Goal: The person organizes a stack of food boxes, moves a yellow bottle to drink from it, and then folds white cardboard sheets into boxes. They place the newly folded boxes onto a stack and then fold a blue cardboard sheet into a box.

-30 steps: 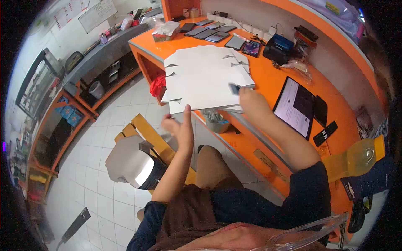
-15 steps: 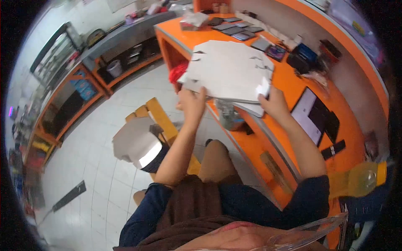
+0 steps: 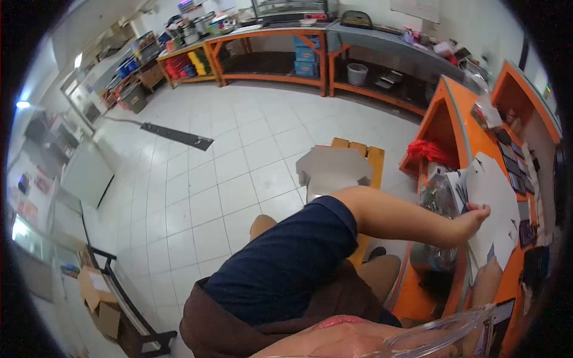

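A stack of white flat cardboard sheets [image 3: 498, 191] lies on the orange counter [image 3: 459, 119] at the far right of the view. My left arm reaches across my body, and my left hand [image 3: 471, 219] grips the stack's left edge, fingers over the top sheet. My right hand [image 3: 484, 279] shows only partly at the lower right, holding the near edge of the same sheets, with a small dark thing at its fingertip. My dark blue sleeve fills the middle of the picture.
A wooden stool [image 3: 373, 158] carrying folded grey-white cardboard pieces [image 3: 331, 170] stands on the white tiled floor. A clear plastic bag [image 3: 439, 200] and a red cloth [image 3: 427, 149] sit by the counter's edge. Phones and tablets [image 3: 513, 161] lie farther along. Orange shelving [image 3: 268, 59] lines the back wall.
The camera has swung left, so the floor and shelves fill the picture and the counter sits at the right edge. Both hands stay on the cardboard sheets.
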